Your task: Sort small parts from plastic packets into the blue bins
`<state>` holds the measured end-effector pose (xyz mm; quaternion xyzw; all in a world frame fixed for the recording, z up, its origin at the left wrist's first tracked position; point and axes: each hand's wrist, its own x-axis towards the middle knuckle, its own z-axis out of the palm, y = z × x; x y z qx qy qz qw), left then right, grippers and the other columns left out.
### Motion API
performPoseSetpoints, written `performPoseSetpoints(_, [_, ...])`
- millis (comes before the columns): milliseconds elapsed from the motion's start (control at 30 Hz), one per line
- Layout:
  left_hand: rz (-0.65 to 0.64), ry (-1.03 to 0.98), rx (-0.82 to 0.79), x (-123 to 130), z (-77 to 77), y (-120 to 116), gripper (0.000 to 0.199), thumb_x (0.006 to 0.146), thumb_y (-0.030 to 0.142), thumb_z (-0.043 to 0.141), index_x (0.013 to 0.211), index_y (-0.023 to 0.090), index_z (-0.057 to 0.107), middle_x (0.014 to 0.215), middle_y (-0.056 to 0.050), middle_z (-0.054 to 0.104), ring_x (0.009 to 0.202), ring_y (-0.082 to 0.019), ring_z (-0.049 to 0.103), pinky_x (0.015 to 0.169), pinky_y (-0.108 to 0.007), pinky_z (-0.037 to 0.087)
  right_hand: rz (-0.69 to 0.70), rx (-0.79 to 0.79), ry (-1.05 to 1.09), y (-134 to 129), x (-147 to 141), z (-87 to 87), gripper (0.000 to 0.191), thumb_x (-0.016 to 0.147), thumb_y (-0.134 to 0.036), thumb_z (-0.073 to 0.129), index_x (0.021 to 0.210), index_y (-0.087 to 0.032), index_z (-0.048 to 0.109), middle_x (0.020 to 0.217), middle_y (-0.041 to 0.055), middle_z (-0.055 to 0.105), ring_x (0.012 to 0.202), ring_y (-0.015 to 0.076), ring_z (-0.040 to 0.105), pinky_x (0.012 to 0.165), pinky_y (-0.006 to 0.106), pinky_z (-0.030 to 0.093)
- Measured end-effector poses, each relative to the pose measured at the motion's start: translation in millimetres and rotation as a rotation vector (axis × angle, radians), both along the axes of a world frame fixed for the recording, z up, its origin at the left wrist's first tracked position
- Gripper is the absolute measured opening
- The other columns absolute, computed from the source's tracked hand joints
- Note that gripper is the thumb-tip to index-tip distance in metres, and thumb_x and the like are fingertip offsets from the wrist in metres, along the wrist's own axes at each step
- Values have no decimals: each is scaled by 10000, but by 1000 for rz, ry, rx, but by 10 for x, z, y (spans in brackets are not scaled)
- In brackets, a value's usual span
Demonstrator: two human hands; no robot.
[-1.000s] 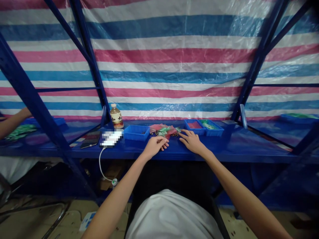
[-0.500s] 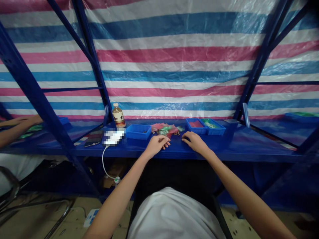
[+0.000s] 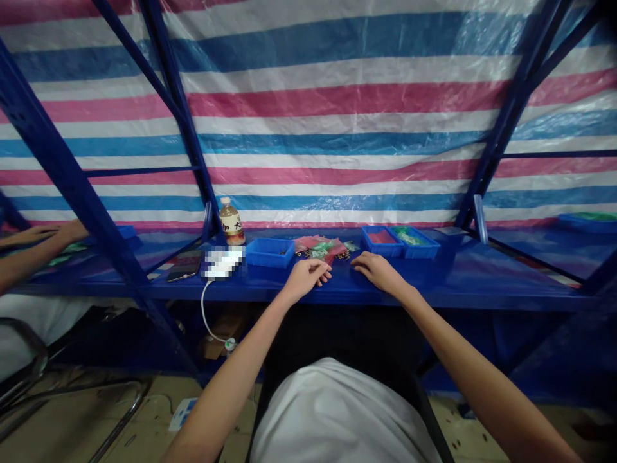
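Note:
My left hand (image 3: 306, 278) rests at the front of the blue table, its fingers loosely bent and slightly apart, with nothing visible in them. Just behind it lies a pile of red and green small plastic bags (image 3: 321, 245) with small brass-coloured parts (image 3: 342, 255) around it. To the right of the pile, my right hand (image 3: 378, 270) rests on the tabletop, palm down, fingers bent and thumb apart; no held thing shows. Nearest to the right hand is a blue tray with red bags (image 3: 382, 238). Beside it stands another blue tray with green and clear bags (image 3: 409, 238).
Left of the pile stands a blue bin (image 3: 270, 253) with a few small dark items. Farther left are a drink bottle (image 3: 232, 223), a phone (image 3: 184, 266) and a white cable (image 3: 204, 315). Blue frame posts (image 3: 190, 138) flank the table. Another person's arm (image 3: 41, 247) reaches in at far left.
The view has shifted slightly, so the table items appear a little higher and to the right. Both hands keep nearly the same place and pose.

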<state>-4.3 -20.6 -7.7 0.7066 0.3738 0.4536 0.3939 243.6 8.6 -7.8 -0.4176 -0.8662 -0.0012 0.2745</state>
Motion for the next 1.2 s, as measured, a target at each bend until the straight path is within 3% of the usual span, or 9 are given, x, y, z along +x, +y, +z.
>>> performPoseSetpoints(200, [-5, -15, -4, -8, -18, 19, 321, 878, 391, 584, 906, 87, 684, 799, -123, 714, 638, -137, 646, 538, -226, 500, -44, 18, -66, -37, -25, 5, 293, 923, -155, 447, 1073, -171, 698, 1008, 112, 618, 886, 210, 629, 854, 327, 482])
performPoseSetpoints(400, [0, -2, 13, -17, -32, 27, 297, 887, 359, 560, 904, 92, 689, 793, -119, 710, 635, -138, 642, 537, -225, 500, 25, 20, 121, -80, -103, 29, 255, 908, -180, 467, 989, -183, 710, 984, 103, 636, 903, 213, 629, 872, 342, 481])
performPoseSetpoints(500, [7, 27, 40, -13, -31, 5, 286, 879, 355, 564, 890, 102, 696, 795, -108, 709, 633, -139, 635, 539, -228, 497, 79, -68, 291, -143, -176, 34, 210, 894, -260, 513, 934, -193, 708, 917, 76, 668, 842, 208, 641, 816, 345, 496])
performPoseSetpoints(733, [68, 171, 190, 41, -29, -65, 319, 719, 388, 761, 943, 163, 728, 848, -55, 728, 661, -136, 610, 627, -238, 478, 223, -483, 662, -282, -325, 21, 264, 781, -404, 673, 901, -173, 717, 810, 45, 715, 756, 197, 658, 770, 334, 524])
performPoseSetpoints(900, [55, 244, 221, 37, -31, -66, 256, 750, 383, 732, 891, 170, 747, 786, -34, 724, 634, -136, 596, 625, -240, 453, 230, -540, 799, -328, -438, -22, 293, 733, -413, 725, 876, -158, 714, 800, 50, 718, 736, 190, 660, 760, 332, 526])
performPoseSetpoints(1200, [80, 237, 202, 37, -13, -70, 290, 774, 436, 698, 891, 174, 735, 775, -28, 723, 693, -159, 638, 626, -241, 458, 228, -555, 762, -309, -426, -35, 253, 716, -391, 740, 836, -170, 719, 786, 45, 718, 736, 189, 658, 747, 322, 520])
